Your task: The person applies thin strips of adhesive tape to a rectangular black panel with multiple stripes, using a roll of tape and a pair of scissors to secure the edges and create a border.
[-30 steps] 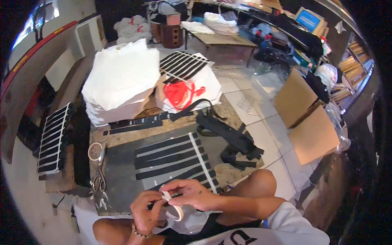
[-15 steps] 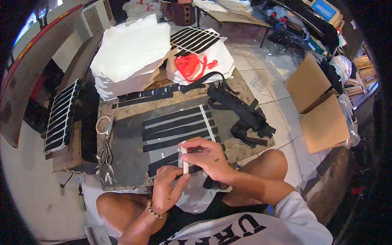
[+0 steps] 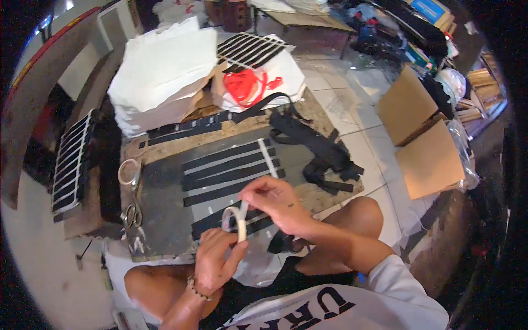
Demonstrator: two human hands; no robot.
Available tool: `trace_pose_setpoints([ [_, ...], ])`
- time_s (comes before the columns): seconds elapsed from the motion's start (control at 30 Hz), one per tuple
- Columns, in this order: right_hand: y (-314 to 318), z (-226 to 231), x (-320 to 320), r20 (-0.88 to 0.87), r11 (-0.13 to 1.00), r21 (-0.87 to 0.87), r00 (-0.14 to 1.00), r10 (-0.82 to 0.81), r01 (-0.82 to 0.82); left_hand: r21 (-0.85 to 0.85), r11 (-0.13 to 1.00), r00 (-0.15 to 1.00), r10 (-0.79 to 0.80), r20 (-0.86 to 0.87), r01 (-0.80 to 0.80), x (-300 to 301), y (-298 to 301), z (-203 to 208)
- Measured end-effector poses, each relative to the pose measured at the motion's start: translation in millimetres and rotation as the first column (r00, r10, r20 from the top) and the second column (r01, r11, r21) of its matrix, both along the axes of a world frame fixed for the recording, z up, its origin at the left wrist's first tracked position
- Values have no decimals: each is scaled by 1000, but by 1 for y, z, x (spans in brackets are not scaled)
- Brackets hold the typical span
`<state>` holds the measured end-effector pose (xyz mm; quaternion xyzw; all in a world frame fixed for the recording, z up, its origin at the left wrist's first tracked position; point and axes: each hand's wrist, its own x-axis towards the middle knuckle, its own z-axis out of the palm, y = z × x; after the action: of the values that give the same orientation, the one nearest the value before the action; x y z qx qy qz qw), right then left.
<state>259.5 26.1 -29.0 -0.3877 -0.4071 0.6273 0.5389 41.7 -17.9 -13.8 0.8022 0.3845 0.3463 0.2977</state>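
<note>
My left hand (image 3: 219,257) grips a roll of whitish masking tape (image 3: 241,230) by its lower edge, the ring standing upright. My right hand (image 3: 278,204) pinches the tape's free end just above the roll, with a short length showing between. Beneath the hands, several black fabric strips (image 3: 220,177) lie roughly side by side on a grey board (image 3: 159,192). A white strip of tape (image 3: 267,156) crosses their right ends. The lower strips are partly hidden by my hands.
Scissors (image 3: 132,213) and another tape roll (image 3: 128,171) lie at the board's left. Tangled black strips (image 3: 316,146) sit on the right. Behind are a tall stack of white sheets (image 3: 165,66) and red ribbon (image 3: 245,88). An open cardboard box (image 3: 432,165) stands right.
My right hand has drawn the tape's end up from the roll. The roll has turned so its ring opening shows. The whole view has shifted slightly.
</note>
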Motion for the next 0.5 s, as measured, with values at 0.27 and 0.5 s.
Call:
trace_pose_setpoints([
  [0.27, 3, -8, 7, -106, 993, 39, 988, 116, -112, 14, 997, 997, 77, -25, -77, -6, -6, 4],
  [0.5, 9, 0, 4, -8, 990, -2, 990, 142, -142, 57, 993, 993, 105, -53, -102, -19, -1, 2],
])
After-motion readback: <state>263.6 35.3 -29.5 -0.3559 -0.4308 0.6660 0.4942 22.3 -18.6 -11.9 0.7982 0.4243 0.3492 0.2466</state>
